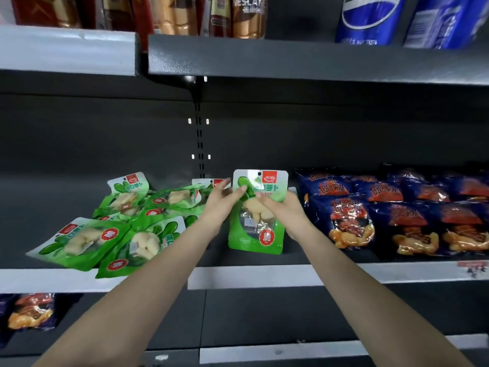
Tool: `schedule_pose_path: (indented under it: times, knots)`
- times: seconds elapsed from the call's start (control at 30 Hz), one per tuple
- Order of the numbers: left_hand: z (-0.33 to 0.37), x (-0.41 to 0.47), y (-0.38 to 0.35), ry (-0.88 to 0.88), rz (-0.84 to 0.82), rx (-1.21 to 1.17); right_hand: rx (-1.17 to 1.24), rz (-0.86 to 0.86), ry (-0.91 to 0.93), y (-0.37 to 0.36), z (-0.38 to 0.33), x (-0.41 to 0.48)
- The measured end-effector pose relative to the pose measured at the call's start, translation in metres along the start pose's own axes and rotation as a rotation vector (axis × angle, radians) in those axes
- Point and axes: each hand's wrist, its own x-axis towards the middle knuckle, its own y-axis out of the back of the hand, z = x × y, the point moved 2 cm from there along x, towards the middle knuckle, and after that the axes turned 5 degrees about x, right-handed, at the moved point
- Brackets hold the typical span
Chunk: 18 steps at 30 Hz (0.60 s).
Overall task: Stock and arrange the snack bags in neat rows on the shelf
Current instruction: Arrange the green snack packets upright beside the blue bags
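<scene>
The step in hand seems to be the placing of one green snack bag [255, 234] into a new row: both hands hold it upright on the shelf [264, 276], with its bottom edge near the front and the printed side toward the person. It stands in the free gap between the loose pile of green bags [127, 226] on the left, which lie flat and crooked over each other, and the blue snack bags [397, 213] on the right, which already lie in rows. The left hand [217, 205] grasps the upper left edge of the bag, its fingers over the front of the pack; the right hand [284, 213] grasps the right side in the same way, and its thumb is hidden behind the bag. Both forearms reach forward and a little inward, so the wrists come close together at the bag. I judge that the task is only at its beginning, because most green bags are not yet arranged. The next move probably calls for setting this bag straight, then letting go gently so that it does not slide or fall, and then taking the next bag from the pile
</scene>
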Motion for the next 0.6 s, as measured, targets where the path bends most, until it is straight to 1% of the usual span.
schedule_pose_path:
  times: [0.03, 0.07, 0.1, 0.17, 0.23, 0.3, 0.33, 0.37, 0.4, 0.43, 0.5, 0.53, 0.6]
  knots:
    - [-0.004, 0.004, -0.002, -0.004, -0.058, -0.004, 0.009, -0.014, -0.002, 0.004, 0.002, -0.003]
    - [-0.006, 0.005, -0.006, -0.020, -0.090, -0.007, -0.003, 0.012, -0.001, 0.007, 0.006, -0.004]
    - [-0.007, 0.003, -0.011, -0.028, -0.097, -0.012, -0.027, 0.069, 0.003, 0.011, 0.010, -0.005]
    - [-0.010, 0.002, -0.022, -0.045, -0.057, 0.020, -0.130, 0.216, 0.007, 0.019, 0.019, -0.007]
    - [-0.013, 0.001, -0.033, -0.052, -0.043, 0.054, -0.307, 0.313, 0.051, 0.028, 0.024, -0.012]
    - [-0.021, 0.002, -0.043, -0.041, -0.040, 0.093, -0.554, 0.329, 0.180, 0.033, 0.024, -0.021]
    - [-0.025, 0.004, -0.047, -0.027, -0.024, 0.122, -0.692, 0.297, 0.260, 0.033, 0.025, -0.026]
    - [-0.031, 0.007, -0.052, -0.009, -0.002, 0.152, -0.821, 0.228, 0.312, 0.031, 0.028, -0.030]
    - [-0.035, 0.008, -0.056, 0.007, 0.012, 0.182, -0.921, 0.134, 0.318, 0.028, 0.032, -0.034]
    - [-0.037, 0.009, -0.061, 0.020, 0.027, 0.205, -0.995, 0.039, 0.275, 0.025, 0.039, -0.037]
    - [-0.042, 0.010, -0.071, 0.040, 0.037, 0.242, -1.053, -0.091, 0.103, 0.022, 0.055, -0.040]
    - [-0.042, 0.009, -0.076, 0.044, 0.040, 0.263, -1.050, -0.121, 0.022, 0.022, 0.061, -0.039]
    - [-0.042, 0.006, -0.079, 0.044, 0.067, 0.311, -1.063, -0.156, -0.077, 0.022, 0.066, -0.035]
